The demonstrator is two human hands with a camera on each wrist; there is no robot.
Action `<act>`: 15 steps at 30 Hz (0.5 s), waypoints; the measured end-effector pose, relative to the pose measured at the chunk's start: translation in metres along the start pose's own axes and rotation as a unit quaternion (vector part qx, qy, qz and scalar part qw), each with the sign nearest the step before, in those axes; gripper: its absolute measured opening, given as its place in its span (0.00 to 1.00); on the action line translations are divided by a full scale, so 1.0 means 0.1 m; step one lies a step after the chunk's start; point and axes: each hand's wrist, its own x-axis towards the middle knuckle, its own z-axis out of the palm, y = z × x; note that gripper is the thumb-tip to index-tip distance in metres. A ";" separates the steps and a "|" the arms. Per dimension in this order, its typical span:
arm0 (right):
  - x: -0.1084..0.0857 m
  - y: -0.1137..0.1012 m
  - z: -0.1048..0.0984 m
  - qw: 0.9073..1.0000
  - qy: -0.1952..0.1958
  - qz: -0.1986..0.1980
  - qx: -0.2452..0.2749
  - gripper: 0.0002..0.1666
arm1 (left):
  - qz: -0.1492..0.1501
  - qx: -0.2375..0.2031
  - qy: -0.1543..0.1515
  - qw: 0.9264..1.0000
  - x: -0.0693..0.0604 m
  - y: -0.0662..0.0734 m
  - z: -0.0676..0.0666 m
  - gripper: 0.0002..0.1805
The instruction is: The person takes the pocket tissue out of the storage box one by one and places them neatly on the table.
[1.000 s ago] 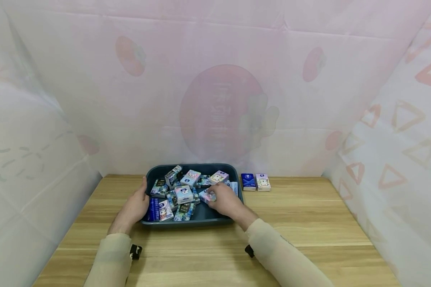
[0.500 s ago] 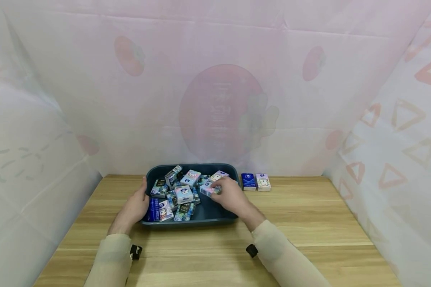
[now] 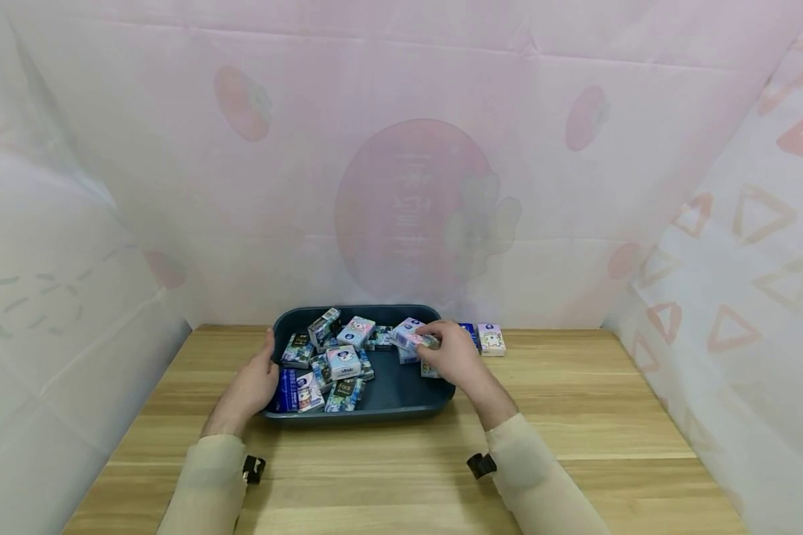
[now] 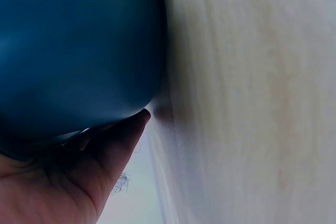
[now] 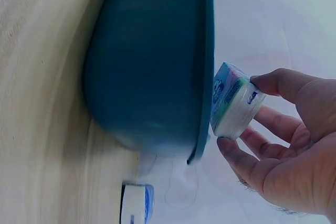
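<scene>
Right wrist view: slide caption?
Right hand pinches a small packet above a teal tray; another packet sits outside.

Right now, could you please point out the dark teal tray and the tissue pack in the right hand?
Dark teal tray (image 3: 396, 389): head view, on its bare floor.
Held tissue pack (image 5: 241, 109): right wrist view, on its pale side.

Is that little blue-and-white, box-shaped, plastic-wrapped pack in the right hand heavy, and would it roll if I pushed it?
The box-shaped pack is probably light: the right hand pinches it between thumb and fingers. Its flat sides suggest it would slide, not roll. Its shiny wrapping might feel slippery.
</scene>
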 end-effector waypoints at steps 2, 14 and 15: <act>0.00 0.04 -0.04 1.000 0.008 0.006 0.009 0.17 | 0.000 -0.001 0.000 1.000 0.00 0.00 0.00 0.42; 0.07 0.32 -0.28 0.998 0.049 0.038 0.027 0.21 | -0.006 0.000 0.001 1.000 0.00 0.00 0.01 0.42; 0.07 0.34 -0.30 0.997 0.051 0.040 0.032 0.21 | -0.005 0.000 0.001 1.000 0.00 0.01 0.01 0.42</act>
